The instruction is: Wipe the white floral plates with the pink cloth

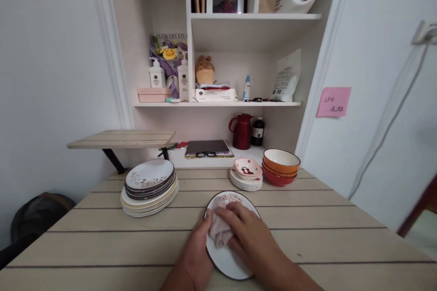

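Note:
A white plate [235,269] with a dark rim is in front of me at the table's near middle. My left hand [198,248] grips its left edge, the thumb along the rim and the other fingers hidden underneath. On the plate's face lies a crumpled greyish-pink cloth [218,229]. My right hand [247,232] presses the cloth against the plate with bent fingers. Part of a printed pattern shows at the plate's upper side, above the fingers.
Stacked plates [150,175] stand on the left, below a small raised wooden shelf [123,138]. Small dishes [247,168] and orange and red bowls [282,161] are stacked at the back right. Behind them are a red jug [242,132] and a laptop-like dark slab [208,147] with glasses.

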Demonstrator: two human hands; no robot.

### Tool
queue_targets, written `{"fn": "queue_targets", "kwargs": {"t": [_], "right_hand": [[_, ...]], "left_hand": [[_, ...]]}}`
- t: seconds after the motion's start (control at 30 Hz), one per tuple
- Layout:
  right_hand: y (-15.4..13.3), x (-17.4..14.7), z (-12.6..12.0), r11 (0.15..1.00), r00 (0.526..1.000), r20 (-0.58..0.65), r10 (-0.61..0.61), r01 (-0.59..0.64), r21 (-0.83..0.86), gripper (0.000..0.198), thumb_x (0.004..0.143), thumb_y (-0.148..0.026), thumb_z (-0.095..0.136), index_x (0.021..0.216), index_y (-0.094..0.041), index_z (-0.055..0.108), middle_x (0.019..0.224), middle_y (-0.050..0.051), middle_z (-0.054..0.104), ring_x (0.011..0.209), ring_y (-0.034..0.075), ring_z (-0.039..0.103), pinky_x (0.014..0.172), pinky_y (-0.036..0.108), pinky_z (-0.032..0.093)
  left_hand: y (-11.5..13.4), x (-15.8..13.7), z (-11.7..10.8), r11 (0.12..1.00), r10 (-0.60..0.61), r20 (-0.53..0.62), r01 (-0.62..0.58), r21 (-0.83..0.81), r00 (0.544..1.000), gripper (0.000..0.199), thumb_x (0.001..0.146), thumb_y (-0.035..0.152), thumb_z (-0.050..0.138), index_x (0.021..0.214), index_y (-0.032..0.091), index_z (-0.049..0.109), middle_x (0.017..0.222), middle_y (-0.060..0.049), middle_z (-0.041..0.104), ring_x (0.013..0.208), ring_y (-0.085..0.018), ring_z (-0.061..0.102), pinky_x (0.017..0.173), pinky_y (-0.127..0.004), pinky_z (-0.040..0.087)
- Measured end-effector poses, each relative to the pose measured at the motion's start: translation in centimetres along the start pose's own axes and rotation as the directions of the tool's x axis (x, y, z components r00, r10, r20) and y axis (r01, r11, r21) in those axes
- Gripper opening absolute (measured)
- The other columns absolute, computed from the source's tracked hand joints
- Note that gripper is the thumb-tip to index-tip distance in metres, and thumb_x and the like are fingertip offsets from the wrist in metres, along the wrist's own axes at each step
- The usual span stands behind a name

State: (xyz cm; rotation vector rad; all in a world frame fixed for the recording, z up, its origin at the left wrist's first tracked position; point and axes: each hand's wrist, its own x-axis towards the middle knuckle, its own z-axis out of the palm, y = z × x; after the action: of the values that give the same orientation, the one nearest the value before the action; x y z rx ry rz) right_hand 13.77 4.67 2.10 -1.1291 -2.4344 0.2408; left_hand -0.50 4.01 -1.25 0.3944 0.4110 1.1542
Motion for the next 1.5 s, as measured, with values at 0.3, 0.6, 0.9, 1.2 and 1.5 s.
{"fn": "queue_targets", "kwargs": {"t": [0.3,0.6,0.9,1.2,1.5], "right_hand": [[2.2,-0.6,-0.9,0.988,0.991,0.109,0.078,-0.063,-0.138,0.040,0.063,-0.013,0.054,0.101,-0.025,0.058,0.099,0.004,0.060,0.084,0.021,0.055,0.072,0.030,0.038],[-0.9,-0.6,-0.5,0.996,0.999,-0.014,-0.048,0.049,0.070,0.058,0.072,-0.012,0.051,0.125,-0.036,0.051,0.117,0.004,0.053,0.102,0.021,0.051,0.087,0.033,0.038],[2.0,-0.8,-1.6,0.990,0.982,0.155,0.112,-0.095,-0.108,0.036,0.066,-0.015,0.054,0.100,-0.025,0.058,0.096,0.004,0.063,0.079,0.020,0.059,0.067,0.029,0.037],[-1.2,-0.6,-0.3,0.994,0.996,0.053,-0.073,0.068,0.082,0.052,0.073,-0.013,0.050,0.120,-0.034,0.053,0.115,0.003,0.055,0.101,0.020,0.052,0.085,0.031,0.039],[2.3,-0.1,-2.4,0.994,0.992,0.080,0.099,-0.103,0.047,0.039,0.075,-0.019,0.054,0.111,-0.030,0.061,0.108,0.003,0.060,0.091,0.018,0.058,0.078,0.028,0.040]], "left_hand": [[0.6,-0.5,-0.4,0.999,-0.040,0.007,0.040,-0.035,0.999,0.057,0.086,0.047,0.051,0.133,0.015,0.049,0.114,-0.015,0.068,0.105,-0.029,0.062,0.097,-0.044,0.040],[0.1,-0.4,-0.4,0.997,0.015,-0.067,-0.010,0.076,0.998,0.049,0.084,0.038,0.058,0.125,0.012,0.055,0.101,-0.014,0.071,0.093,-0.026,0.067,0.088,-0.038,0.047],[0.5,-0.9,0.5,0.999,-0.021,-0.086,0.023,0.025,0.996,0.055,0.084,0.041,0.057,0.132,0.016,0.049,0.109,-0.015,0.069,0.098,-0.028,0.065,0.092,-0.043,0.043],[0.3,-0.7,0.0,0.995,-0.035,-0.146,0.047,0.084,0.989,0.049,0.082,0.037,0.062,0.124,0.014,0.056,0.102,-0.012,0.071,0.093,-0.026,0.066,0.087,-0.037,0.047],[0.3,-0.6,-0.2,0.998,-0.024,-0.065,0.028,0.059,0.998,0.055,0.083,0.041,0.059,0.131,0.016,0.049,0.111,-0.014,0.068,0.097,-0.026,0.065,0.091,-0.039,0.043]]}}
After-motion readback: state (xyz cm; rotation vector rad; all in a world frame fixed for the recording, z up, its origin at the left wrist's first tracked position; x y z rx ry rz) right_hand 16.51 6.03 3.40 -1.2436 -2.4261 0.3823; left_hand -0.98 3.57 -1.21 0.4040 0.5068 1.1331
